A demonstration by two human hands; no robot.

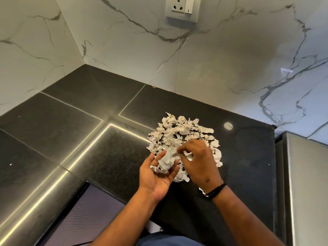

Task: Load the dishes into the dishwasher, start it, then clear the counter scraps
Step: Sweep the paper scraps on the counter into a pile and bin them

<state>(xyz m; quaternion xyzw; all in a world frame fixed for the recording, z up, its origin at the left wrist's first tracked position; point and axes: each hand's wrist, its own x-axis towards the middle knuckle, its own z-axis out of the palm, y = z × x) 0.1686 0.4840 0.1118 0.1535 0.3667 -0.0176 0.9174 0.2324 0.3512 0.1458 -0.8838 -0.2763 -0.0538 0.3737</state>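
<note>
A pile of crumpled paper scraps (179, 132) lies on the black stone counter (74, 121) near the marble wall. My left hand (156, 176) is palm up at the pile's near edge, with a wad of crumpled scraps (166, 163) lying in the cupped palm. My right hand (198, 160) is palm down over the near side of the pile, its curled fingers pinching scraps right beside the wad. A black band sits on my right wrist. No dishes or dishwasher are in view.
Marble walls meet in a corner behind the counter, with a socket plate (182, 8) high on the back wall. A steel surface (305, 174) stands at the right past the counter's end. The counter's front edge has a cut-out at lower left.
</note>
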